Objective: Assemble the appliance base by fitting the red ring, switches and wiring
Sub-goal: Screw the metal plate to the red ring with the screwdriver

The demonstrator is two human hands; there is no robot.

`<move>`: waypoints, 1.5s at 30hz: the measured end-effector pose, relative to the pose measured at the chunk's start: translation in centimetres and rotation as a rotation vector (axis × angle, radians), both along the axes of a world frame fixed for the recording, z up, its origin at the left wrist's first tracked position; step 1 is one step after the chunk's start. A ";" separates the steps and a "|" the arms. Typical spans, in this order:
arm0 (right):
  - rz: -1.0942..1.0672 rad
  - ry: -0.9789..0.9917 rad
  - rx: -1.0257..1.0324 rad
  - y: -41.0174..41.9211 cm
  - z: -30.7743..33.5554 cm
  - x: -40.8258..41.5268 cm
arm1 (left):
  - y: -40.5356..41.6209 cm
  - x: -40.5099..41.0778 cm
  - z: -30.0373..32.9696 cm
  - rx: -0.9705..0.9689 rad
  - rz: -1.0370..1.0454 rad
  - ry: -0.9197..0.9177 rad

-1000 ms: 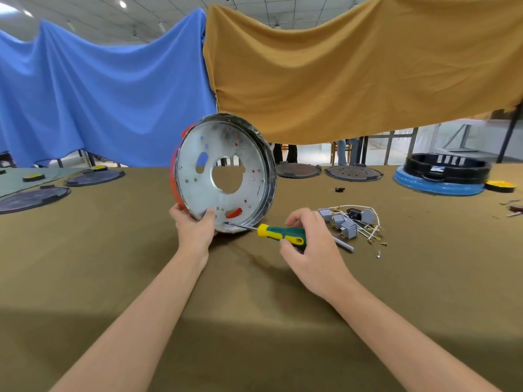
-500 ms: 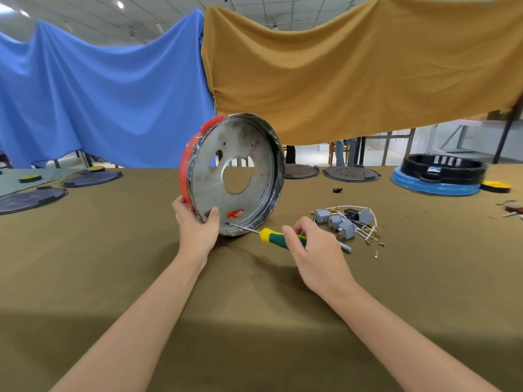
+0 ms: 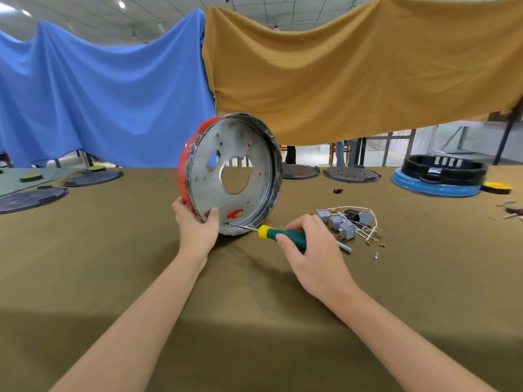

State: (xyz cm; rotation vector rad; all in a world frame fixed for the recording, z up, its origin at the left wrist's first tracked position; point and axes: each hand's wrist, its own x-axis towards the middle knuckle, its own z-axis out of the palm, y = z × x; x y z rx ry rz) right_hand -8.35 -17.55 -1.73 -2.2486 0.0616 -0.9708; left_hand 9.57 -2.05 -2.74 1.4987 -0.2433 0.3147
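1. My left hand grips the lower rim of the metal base, thumb inside and fingers behind, propping it on edge on the table so its inner face turns toward me.
2. My right hand wraps the screwdriver handle; its tip sits at the base's lower inner rim, probably on a screw, though that spot is too small to confirm.
3. The red ring hugs the base's far-left edge, with a red tab poking through a slot just above the tip, so I judge I am fastening it.
4. The switches and wiring lie loose just beyond my right hand, near enough to snag.
5. Dark lids and a black-and-blue unit sit well apart.
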 end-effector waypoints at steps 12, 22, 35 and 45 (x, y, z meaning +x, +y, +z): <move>0.070 0.034 -0.008 0.3 0.0 0.3 | 0.0 0.3 0.0 -0.164 -0.010 0.111; 0.041 0.065 -0.011 -0.1 -0.3 0.2 | -0.1 -0.1 0.1 -0.011 -0.013 -0.015; 0.058 0.094 -0.073 0.2 -0.2 0.5 | 0.1 0.0 0.0 -0.092 -0.007 0.071; 0.041 0.169 0.129 0.0 0.1 -0.1 | 0.0 -0.3 0.1 0.068 -0.005 -0.051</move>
